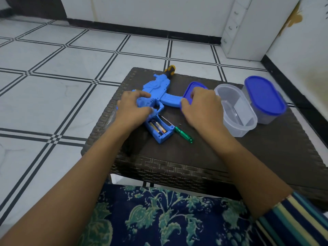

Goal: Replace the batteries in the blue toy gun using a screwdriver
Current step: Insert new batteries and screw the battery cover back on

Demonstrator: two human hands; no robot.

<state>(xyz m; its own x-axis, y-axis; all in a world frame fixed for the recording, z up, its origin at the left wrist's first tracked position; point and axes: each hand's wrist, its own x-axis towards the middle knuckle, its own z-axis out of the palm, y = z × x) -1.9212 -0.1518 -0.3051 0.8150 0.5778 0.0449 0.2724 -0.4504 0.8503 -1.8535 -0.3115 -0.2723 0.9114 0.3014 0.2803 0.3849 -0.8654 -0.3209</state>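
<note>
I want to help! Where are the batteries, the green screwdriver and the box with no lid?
batteries (pixel 158 128): head view, middle of the cells.
green screwdriver (pixel 183 134): head view, its green handle.
box with no lid (pixel 236 129): head view, its near wall.

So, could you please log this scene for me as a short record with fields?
surface: dark woven table
toy gun: lying flat, battery compartment open, batteries inside
left hand: grips the toy gun's body
right hand: holds a loose blue lid
green screwdriver: on the table beside the compartment
second screwdriver: yellow and black handle, behind the gun
open clear tub: right of the loose lid
closed tub: blue lid on, farthest right
</note>
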